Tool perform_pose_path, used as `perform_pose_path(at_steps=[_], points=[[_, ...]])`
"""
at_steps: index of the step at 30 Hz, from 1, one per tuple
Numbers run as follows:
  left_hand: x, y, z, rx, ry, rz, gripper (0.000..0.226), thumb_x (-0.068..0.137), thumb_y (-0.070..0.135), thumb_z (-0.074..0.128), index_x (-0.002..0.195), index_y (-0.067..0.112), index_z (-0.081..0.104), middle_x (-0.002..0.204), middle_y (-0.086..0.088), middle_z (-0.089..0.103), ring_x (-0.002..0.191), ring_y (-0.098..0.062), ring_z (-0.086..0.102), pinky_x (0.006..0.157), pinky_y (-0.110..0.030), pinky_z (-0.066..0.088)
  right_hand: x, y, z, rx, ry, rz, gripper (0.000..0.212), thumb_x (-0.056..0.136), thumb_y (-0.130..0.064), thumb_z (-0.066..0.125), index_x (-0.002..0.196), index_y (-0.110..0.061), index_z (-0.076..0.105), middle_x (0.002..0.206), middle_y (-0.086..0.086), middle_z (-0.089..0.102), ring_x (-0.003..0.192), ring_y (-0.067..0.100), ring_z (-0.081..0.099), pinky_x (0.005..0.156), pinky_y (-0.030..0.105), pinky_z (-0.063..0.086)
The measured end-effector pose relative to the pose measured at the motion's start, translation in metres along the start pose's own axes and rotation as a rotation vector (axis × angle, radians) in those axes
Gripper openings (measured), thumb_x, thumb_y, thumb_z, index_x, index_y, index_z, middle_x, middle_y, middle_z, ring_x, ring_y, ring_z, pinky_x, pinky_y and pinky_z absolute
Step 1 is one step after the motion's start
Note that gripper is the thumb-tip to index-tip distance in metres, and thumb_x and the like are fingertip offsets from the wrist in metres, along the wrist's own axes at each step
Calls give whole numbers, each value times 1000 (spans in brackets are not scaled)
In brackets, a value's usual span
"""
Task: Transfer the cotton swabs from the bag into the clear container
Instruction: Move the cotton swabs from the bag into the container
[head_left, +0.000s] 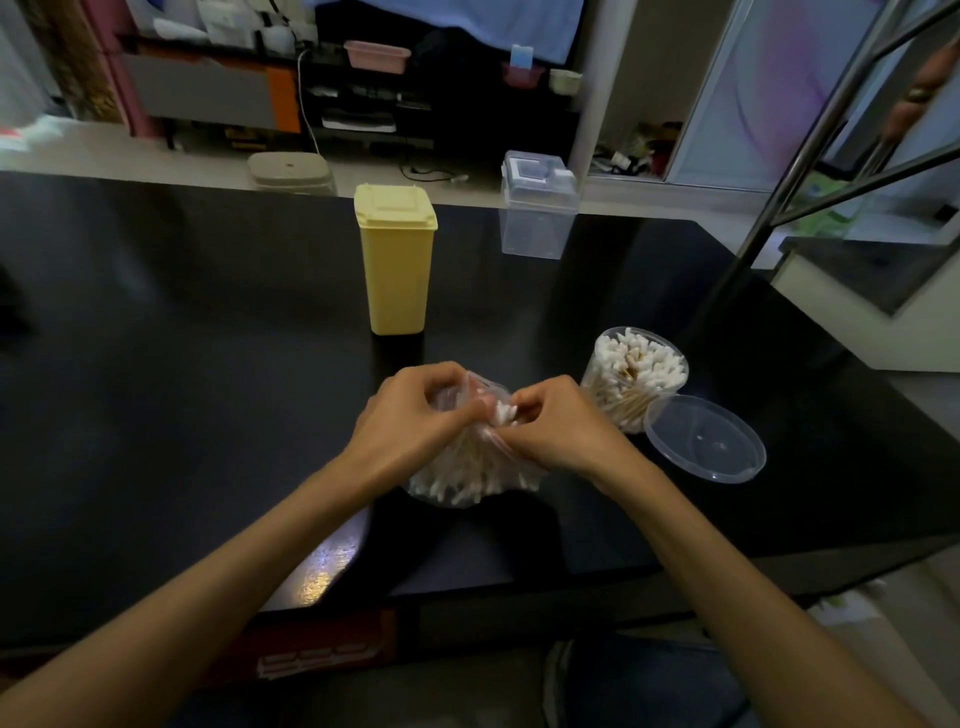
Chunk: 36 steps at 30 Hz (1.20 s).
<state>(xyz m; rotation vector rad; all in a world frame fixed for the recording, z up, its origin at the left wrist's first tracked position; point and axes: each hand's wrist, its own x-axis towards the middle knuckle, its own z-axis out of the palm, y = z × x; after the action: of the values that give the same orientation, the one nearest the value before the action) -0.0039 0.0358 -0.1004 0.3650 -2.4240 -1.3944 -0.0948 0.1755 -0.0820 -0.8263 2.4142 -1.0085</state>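
A clear plastic bag of cotton swabs (470, 478) lies on the black table (182, 389) in front of me, its white tips fanned toward me. My left hand (415, 415) grips the bag's upper edge from the left. My right hand (561, 426) pinches the bag's opening from the right, where a few swab tips (504, 413) poke out. To the right stands a round clear container (636, 376), open and packed with upright swabs. Its clear lid (706, 439) lies upside down beside it, nearer to me.
A closed yellow lidded bin (396, 260) stands at mid-table behind the bag. A clear rectangular box with a lid (537, 205) sits at the far edge. A metal frame (810, 130) rises at the right. Shelves with clutter lie beyond the table.
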Motion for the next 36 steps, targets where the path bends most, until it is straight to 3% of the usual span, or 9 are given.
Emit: perform_pose_path(at_steps=[5, 10, 16, 20, 24, 28, 32, 34, 36], points=[[-2, 3, 4, 29, 132, -31, 29, 71, 60, 54, 87, 38, 64, 86, 16, 70, 88, -9, 66, 83, -44, 53, -3, 1, -4, -13, -17, -40, 17, 78, -27, 72, 75, -10, 73, 67, 5, 70, 61, 6, 60, 63, 30, 50], [3, -3, 0, 60, -60, -124, 48, 60, 67, 52, 86, 29, 64, 85, 6, 71, 86, -16, 67, 83, -49, 52, 0, 8, -12, -42, -14, -77, 13, 78, -25, 71, 83, -12, 71, 78, 6, 73, 76, 16, 70, 77, 42, 57], [1, 8, 2, -105, -271, -191, 64, 43, 53, 72, 100, 26, 59, 97, 4, 69, 90, -11, 67, 89, -41, 54, 1, 3, -15, 208, -68, 3, 20, 85, -12, 66, 99, 3, 67, 88, 20, 71, 64, 14, 63, 57, 14, 52], [0, 2, 0, 36, -260, -140, 66, 43, 59, 74, 101, 31, 58, 95, 7, 69, 91, -12, 66, 86, -44, 54, 0, 2, -5, 321, -108, 3, 10, 81, -11, 70, 89, -7, 67, 81, 10, 71, 65, 13, 68, 63, 19, 56], [0, 0, -1, 74, -228, -118, 63, 45, 55, 65, 99, 23, 59, 91, 0, 69, 88, -20, 66, 82, -49, 53, 3, 8, -5, 193, -45, -59, 19, 71, -20, 80, 87, -13, 71, 86, 8, 74, 82, 17, 71, 81, 38, 58], [-2, 3, -6, 7, -267, -128, 64, 49, 48, 70, 106, 21, 60, 98, -3, 69, 93, -20, 67, 85, -50, 53, -1, 7, -9, -20, -16, -172, 42, 66, -36, 81, 100, -19, 62, 93, 0, 70, 84, 10, 67, 80, 39, 57], [1, 6, -13, -121, -373, -163, 41, 73, 9, 76, 109, 18, 59, 101, -5, 69, 91, -12, 69, 84, -30, 56, -8, 4, -11, -9, -50, -317, 48, 71, -54, 69, 102, -26, 46, 92, -1, 67, 77, 12, 67, 70, 41, 57], [1, 10, -16, -149, -421, -179, 37, 77, 1, 71, 107, 19, 59, 98, -3, 69, 83, -6, 68, 75, -18, 55, -8, 2, -8, -40, -19, -388, 43, 75, -59, 61, 98, -27, 45, 85, 0, 66, 72, 12, 67, 65, 41, 57], [1, 11, -17, -153, -445, -200, 36, 78, 1, 70, 109, 15, 60, 99, -7, 70, 83, -9, 67, 73, -18, 54, -8, 0, -3, -126, 30, -436, 39, 78, -64, 52, 94, -29, 45, 78, -3, 65, 69, 9, 65, 65, 41, 55]])
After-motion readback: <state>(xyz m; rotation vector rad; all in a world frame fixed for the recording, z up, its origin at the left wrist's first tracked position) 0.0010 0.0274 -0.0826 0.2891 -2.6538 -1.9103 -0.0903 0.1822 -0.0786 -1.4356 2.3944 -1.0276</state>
